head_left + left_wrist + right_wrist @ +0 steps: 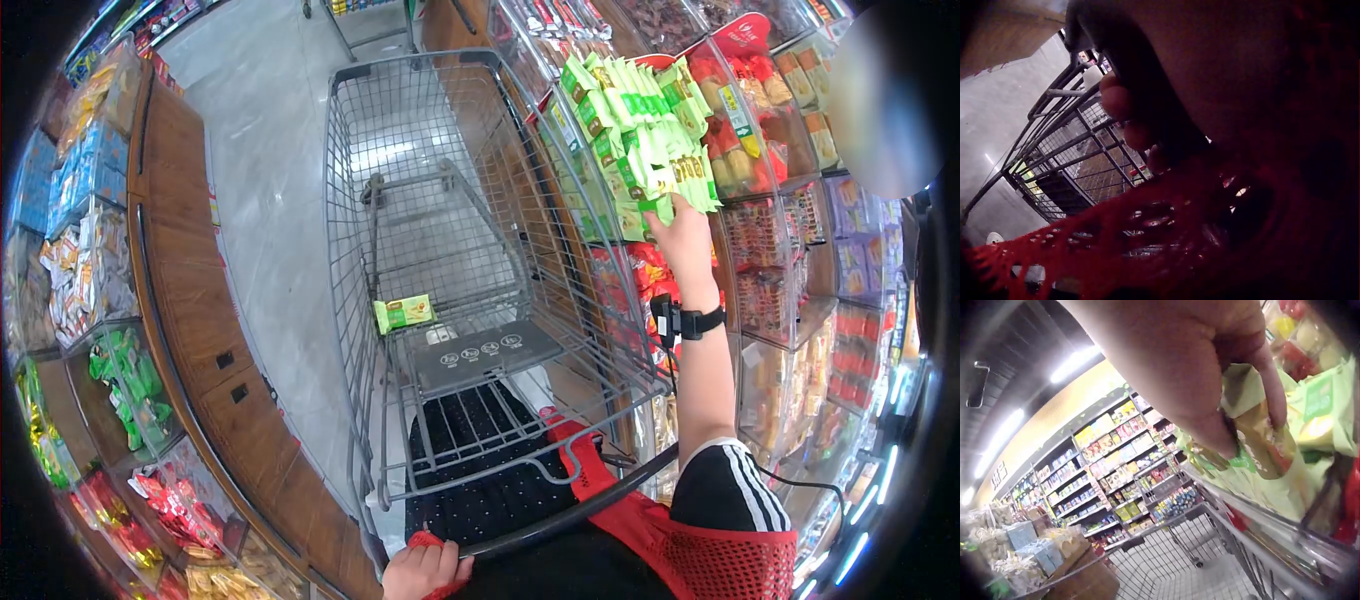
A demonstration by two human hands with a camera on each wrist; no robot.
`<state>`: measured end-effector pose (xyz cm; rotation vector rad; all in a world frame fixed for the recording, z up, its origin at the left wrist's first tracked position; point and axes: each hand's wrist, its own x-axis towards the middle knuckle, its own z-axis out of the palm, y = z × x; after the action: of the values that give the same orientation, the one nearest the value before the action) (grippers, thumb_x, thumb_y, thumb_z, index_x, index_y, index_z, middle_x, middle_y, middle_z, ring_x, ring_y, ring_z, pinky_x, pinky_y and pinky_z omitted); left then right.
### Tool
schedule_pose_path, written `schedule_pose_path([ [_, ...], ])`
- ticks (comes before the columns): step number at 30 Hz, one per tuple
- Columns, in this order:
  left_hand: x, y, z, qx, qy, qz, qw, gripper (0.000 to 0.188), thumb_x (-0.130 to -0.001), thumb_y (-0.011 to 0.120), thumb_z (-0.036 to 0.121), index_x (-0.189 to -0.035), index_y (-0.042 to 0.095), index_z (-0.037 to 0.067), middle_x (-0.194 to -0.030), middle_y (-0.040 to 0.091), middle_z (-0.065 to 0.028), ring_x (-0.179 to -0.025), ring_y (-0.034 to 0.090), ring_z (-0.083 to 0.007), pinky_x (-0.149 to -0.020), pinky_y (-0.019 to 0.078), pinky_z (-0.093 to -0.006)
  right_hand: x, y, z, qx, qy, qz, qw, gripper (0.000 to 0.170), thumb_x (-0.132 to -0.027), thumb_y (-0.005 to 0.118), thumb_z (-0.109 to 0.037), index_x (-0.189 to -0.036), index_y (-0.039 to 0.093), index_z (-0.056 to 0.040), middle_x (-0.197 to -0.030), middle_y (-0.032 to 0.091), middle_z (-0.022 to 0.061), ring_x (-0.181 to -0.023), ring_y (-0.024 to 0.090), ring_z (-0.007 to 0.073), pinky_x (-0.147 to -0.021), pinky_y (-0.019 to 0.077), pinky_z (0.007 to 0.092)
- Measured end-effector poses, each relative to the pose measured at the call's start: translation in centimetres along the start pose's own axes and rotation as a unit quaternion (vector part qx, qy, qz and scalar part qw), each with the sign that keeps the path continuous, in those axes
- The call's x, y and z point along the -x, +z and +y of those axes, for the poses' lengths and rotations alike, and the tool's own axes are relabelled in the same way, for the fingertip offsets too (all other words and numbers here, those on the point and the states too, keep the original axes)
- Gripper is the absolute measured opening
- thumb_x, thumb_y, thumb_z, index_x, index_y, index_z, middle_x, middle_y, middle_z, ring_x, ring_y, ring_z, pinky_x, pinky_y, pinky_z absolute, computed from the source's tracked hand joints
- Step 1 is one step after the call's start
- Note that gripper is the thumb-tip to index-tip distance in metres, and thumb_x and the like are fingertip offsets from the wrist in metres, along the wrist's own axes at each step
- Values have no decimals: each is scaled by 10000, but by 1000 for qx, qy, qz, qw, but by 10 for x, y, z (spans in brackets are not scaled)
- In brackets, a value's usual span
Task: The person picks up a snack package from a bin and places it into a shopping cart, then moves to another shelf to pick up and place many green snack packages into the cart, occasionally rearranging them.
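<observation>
My left hand [428,570] is wrapped round the dark cart handle [570,515] at the bottom of the head view; its fingertips show on the bar [1166,94] in the left wrist view. At the upper right, my right hand [685,245] reaches to a heap of green packets [640,110] in a clear bin. In the right wrist view, the thumb and fingers of that hand [1210,369] pinch a green packet with a brown print [1260,434]. One green packet [405,312] lies in the cart [430,240], by the grey seat flap.
Clear bins of red-wrapped goods [745,150] stand right of the green packets. Wooden cabinets [190,270] with more snack bins run along the left, beside a grey aisle floor [260,190]. Another cart [370,40] is at the top. Red mesh cloth [725,565] hangs near my right sleeve.
</observation>
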<state>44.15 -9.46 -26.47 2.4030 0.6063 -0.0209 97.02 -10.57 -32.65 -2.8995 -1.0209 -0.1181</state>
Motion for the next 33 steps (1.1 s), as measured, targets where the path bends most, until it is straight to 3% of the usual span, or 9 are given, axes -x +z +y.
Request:
schedule_pose_path([
  [4, -2, 3, -1, -1, 17, 24, 1000, 189, -787, 664, 238, -848, 582, 79, -735, 593, -100, -520, 549, -237, -500, 454, -351, -5, -12, -3, 6, 14, -40, 999, 768, -752, 750, -221, -1394, 373, -32, -872, 655, 278, -864, 651, 420, -761, 531, 470],
  [5, -2, 3, -1, -3, 20, 22, 1000, 179, -792, 661, 233, -841, 581, 81, -720, 584, -93, -518, 546, -233, -498, 452, -350, -10, -6, 0, 17, 28, -88, 996, 937, -743, 765, -255, -1490, 212, -141, -1012, 637, 261, -976, 634, 394, -813, 528, 461],
  [8, -3, 3, -2, -8, 23, 20, 1000, 148, -804, 651, 216, -817, 574, 91, -682, 556, -74, -510, 538, -220, -491, 445, -346, -12, 1, -21, 55, -126, 56, 989, 957, -743, 774, -300, -1506, 200, -240, -1134, 602, 232, -1013, 622, 365, -816, 528, 454],
  [12, -2, 3, -2, -6, 22, 15, 1000, 123, -815, 640, 190, -792, 557, 102, -654, 528, -58, -501, 526, -210, -485, 436, -337, -25, 14, -34, 64, -53, 21, 996, 616, -852, 642, -434, -1392, 429, -230, -1088, 617, 146, -899, 645, 316, -678, 532, 438],
  [13, -3, 2, -2, -5, 21, 13, 1000, 120, -817, 637, 184, -789, 553, 104, -648, 523, -56, -499, 523, -208, -484, 435, -335, -27, 20, -30, 80, -46, 53, 994, 484, -886, 583, -464, -1261, 541, -159, -984, 636, 120, -824, 657, 308, -634, 529, 421],
  [19, 1, 3, -5, -30, 59, -2, 998, 125, -812, 640, 188, -843, 571, 89, -680, 543, -60, -516, 536, -211, -484, 437, -339, -31, 32, 2, 110, -71, 124, 984, 445, -864, 619, -462, -1068, 619, -66, -883, 666, 129, -740, 663, 309, -605, 531, 396],
  [25, 1, 5, -3, -6, 14, 26, 1000, 198, -798, 663, 234, -860, 575, 68, -768, 582, -94, -573, 566, -227, -515, 468, -348, -14, -18, -7, 56, -114, 228, 965, 396, -814, 725, -351, -1071, 633, -63, -919, 682, 149, -785, 665, 316, -656, 535, 385],
  [30, 6, 9, -4, -6, -6, -1, 1000, 254, -793, 682, 267, -899, 587, 56, -807, 599, -127, -628, 590, -241, -534, 485, -339, 12, -44, -95, -111, -139, 154, 972, 358, -798, 756, -242, -1079, 643, -51, -959, 683, 146, -848, 664, 305, -746, 526, 358],
  [33, 6, 10, -5, -2, -9, -3, 1000, 274, -796, 683, 280, -922, 594, 55, -815, 603, -126, -638, 593, -238, -534, 485, -335, 9, -8, -147, -228, -172, -12, 958, 371, -808, 732, -292, -1065, 644, -40, -938, 676, 163, -849, 661, 317, -751, 515, 382],
])
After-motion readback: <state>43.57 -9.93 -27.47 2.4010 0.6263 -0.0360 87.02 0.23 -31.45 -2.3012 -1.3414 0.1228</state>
